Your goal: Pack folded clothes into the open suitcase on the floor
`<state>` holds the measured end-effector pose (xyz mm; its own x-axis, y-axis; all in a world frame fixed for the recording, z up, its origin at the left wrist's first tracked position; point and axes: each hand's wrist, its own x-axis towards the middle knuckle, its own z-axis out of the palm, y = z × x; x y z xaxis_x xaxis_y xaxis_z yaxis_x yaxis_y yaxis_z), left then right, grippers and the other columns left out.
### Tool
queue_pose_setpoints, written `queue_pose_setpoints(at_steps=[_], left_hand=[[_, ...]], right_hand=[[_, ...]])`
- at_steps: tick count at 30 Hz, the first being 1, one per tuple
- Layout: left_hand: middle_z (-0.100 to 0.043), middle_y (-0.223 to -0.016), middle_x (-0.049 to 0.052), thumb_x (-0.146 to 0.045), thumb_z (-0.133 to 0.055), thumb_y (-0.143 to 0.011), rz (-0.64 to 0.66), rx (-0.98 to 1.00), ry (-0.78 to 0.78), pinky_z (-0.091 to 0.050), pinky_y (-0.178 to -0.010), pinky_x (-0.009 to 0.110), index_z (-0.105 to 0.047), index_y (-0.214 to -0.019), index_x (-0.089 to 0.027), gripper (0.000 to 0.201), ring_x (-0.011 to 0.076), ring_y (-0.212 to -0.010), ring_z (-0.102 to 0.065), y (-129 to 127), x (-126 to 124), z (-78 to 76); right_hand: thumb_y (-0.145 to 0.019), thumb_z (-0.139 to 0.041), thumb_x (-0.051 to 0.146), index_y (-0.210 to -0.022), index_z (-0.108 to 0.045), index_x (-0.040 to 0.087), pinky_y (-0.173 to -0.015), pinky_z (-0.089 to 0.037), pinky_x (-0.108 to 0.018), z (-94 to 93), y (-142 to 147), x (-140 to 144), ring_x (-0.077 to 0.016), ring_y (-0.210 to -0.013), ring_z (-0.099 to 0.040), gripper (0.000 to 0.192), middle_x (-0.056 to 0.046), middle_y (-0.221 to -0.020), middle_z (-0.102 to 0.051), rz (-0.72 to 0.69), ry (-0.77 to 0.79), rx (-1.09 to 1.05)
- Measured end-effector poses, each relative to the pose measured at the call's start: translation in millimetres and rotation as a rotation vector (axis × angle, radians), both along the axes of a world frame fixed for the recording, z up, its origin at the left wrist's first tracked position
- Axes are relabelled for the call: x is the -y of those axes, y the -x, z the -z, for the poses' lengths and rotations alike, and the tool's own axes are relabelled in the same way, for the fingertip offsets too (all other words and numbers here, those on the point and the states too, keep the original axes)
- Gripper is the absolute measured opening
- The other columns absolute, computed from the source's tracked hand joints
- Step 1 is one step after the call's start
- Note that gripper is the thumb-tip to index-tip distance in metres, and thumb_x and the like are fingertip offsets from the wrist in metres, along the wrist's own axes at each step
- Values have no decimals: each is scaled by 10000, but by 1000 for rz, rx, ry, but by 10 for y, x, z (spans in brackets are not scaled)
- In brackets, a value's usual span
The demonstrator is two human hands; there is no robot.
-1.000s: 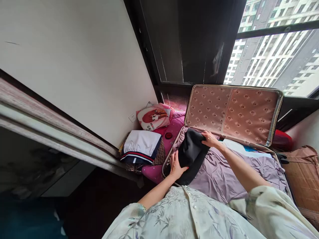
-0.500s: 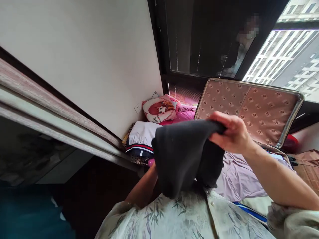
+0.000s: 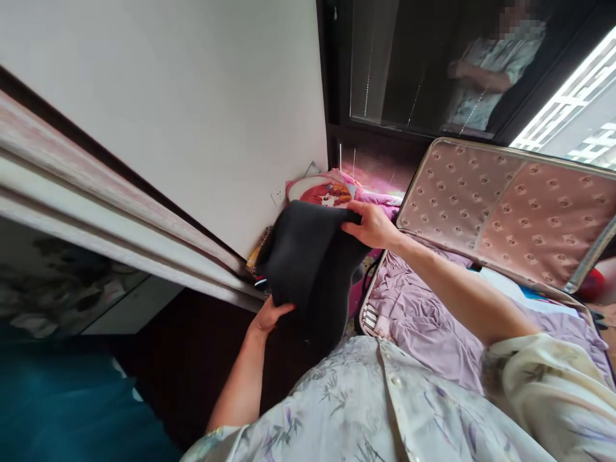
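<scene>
A folded black garment (image 3: 312,269) is held up in front of me, its exact kind not clear. My right hand (image 3: 373,224) pinches its upper right corner between thumb and fingers. At the lower left edge, my left hand (image 3: 273,316) grips it with the thumb on the near side; its other fingers are hidden behind the cloth. Behind the garment, a pile of folded clothes is mostly covered, with a leopard-print edge (image 3: 262,247) showing on the left.
An open suitcase (image 3: 486,199) lies at the right, with crumpled lilac cloth (image 3: 428,295) inside. A pink cartoon pillow (image 3: 325,186) rests in the corner by the wall (image 3: 168,96). Teal fabric (image 3: 72,398) is at lower left. The window glass (image 3: 409,70) reflects a person.
The black garment has moved left and forward, over the clothes pile, with my right hand following. My left hand has come into view at its lower edge. The view has shifted, showing more of the suitcase.
</scene>
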<state>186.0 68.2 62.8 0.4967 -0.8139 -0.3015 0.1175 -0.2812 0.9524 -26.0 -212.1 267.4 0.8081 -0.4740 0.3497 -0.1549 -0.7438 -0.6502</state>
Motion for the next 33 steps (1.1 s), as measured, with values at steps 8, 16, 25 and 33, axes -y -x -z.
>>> queue_pose_setpoints(at_steps=[8,16,25,33], left_hand=[[-734,-1176,173,-450,-776,-720,161,237,-210,-491,-1068,534,-646,-1274,-148,644,355,-1225,-647,264,804,615],[-703,-1161,166,-201,-606,-833,91,594,-197,-532,-1032,449,-640,-1226,-134,400,276,-1105,-694,610,876,1216],[-598,-1388,150,-334,-632,-906,585,785,241,-426,-1153,486,-546,-1416,-192,536,296,-1325,-546,1838,1238,532],[-171,-1705,201,-409,-940,-615,1301,929,169,-192,-1213,676,-258,-1633,-251,1235,456,-1567,-130,3360,1587,465]], right_hand=[[-896,-566,299,-1416,-528,134,-998,-462,-502,1188,281,579,-373,-1217,-582,546,-217,-1350,-617,500,26,-654],[-888,-546,386,-1437,-505,192,-1008,-494,-496,1956,2113,136,-338,-1181,-601,584,-176,-1311,-618,695,11,-473],[-820,-613,436,-1471,-467,188,-1024,-463,-524,2542,4044,-1131,-387,-1227,-568,712,-218,-1346,-603,1115,-176,-565],[-796,-696,455,-1606,-276,335,-1049,-420,-576,2654,3863,-1429,-387,-1427,-385,921,-152,-1628,-363,963,-317,-641]])
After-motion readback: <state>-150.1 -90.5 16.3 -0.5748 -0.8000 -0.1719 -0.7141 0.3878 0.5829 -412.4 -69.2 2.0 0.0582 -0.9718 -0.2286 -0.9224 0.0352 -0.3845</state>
